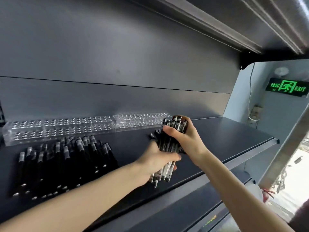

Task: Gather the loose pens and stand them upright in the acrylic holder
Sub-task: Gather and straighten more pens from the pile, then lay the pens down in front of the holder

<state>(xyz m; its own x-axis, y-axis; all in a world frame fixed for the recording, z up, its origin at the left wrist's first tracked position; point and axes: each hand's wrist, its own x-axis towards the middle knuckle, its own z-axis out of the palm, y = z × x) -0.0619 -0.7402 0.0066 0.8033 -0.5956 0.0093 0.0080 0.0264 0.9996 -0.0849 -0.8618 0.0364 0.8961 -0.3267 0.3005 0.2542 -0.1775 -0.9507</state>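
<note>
**Bundle (167, 144) of pens in my grip**

On a dark shelf (225, 131), a long holder (58, 129) and a short holder (140, 121) stand at the back. A pile (63, 164) of pens lies before the long one. My left hand (157, 163) curls round the bundle's lower end, my right hand (182, 139) round its top, near the short holder.

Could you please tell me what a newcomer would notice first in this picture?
First, the bundle of black pens gripped by the left hand and right hand above the dark shelf, right of centre. To its left a pile of loose pens lies flat, with clear acrylic holders behind along the back wall. A glowing green exit sign stands out far right.
</note>
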